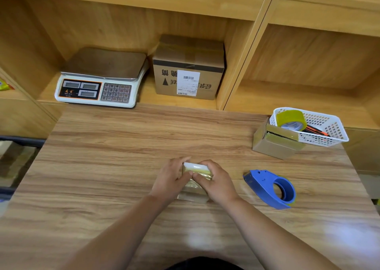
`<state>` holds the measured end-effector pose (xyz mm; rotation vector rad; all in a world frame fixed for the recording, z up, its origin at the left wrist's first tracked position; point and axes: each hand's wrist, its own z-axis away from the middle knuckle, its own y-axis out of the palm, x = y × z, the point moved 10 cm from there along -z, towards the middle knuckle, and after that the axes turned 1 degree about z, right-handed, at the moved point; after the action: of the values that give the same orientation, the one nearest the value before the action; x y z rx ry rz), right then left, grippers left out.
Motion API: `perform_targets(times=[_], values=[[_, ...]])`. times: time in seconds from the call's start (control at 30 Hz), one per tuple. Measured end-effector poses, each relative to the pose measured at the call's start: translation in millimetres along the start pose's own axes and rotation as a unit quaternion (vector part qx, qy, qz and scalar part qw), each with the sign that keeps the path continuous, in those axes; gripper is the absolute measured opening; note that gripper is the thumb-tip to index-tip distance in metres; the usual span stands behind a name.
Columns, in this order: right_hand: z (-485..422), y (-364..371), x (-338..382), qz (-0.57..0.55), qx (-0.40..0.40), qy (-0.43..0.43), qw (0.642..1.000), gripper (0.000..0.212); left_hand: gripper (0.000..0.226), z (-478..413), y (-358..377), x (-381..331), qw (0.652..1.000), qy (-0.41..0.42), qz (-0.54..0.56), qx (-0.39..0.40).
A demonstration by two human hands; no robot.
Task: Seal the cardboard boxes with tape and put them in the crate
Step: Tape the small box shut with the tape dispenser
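Two grips work one small box (193, 192) near the middle of the tabletop (102, 156): the left grip (171, 179) and right grip (216, 182) each curl round a side of it, thumbs pressing close together on top, holding nothing else. Glossy tape (202, 172) covers much of the card, so I judge it light, fairly stiff yet crushable, and slick where taped; it is best taken by opposite side walls. A second box (275, 144) sits well to the right, just beside a white basket (329, 129), and a blue dispenser (271, 189) lies near the right grip. On the shelf (147, 93), a big carton (188, 70) bears a barcode label and inverted print too blurred to read; the scale (98, 78) shows keypad digits 0 to 9, its brand unreadable
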<state>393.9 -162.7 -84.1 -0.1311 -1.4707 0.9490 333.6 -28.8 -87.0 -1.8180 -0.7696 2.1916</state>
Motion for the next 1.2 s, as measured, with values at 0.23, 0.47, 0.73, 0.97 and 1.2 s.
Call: perform_targets(times=[0.23, 0.47, 0.73, 0.97, 1.2], values=[[-2.8, -0.1, -0.2, -0.012, -0.006, 0.017, 1.000, 0.010, 0.024, -4.0, 5.1, 12.2, 0.997, -0.038, 0.071, 0.007], [-4.6, -5.1, -0.6, -0.049, -0.039, 0.038, 0.997, 0.016, 0.007, -7.4, 3.2, 7.0, 0.994, -0.040, 0.095, -0.034], [-0.6, 6.6, 0.8, 0.007, 0.007, 0.028, 1.000, 0.023, 0.022, -0.5, -2.1, 8.0, 0.992, -0.020, 0.093, -0.085], [-0.4, 0.4, 1.4, -0.023, 0.033, 0.024, 0.999, 0.024, 0.020, 1.6, -1.0, 5.5, 0.993, -0.023, 0.081, -0.089], [5.6, -10.9, -9.9, -0.105, 0.134, 0.065, 0.983, 0.033, 0.019, 3.3, -1.5, 8.5, 0.992, -0.037, 0.088, -0.078]])
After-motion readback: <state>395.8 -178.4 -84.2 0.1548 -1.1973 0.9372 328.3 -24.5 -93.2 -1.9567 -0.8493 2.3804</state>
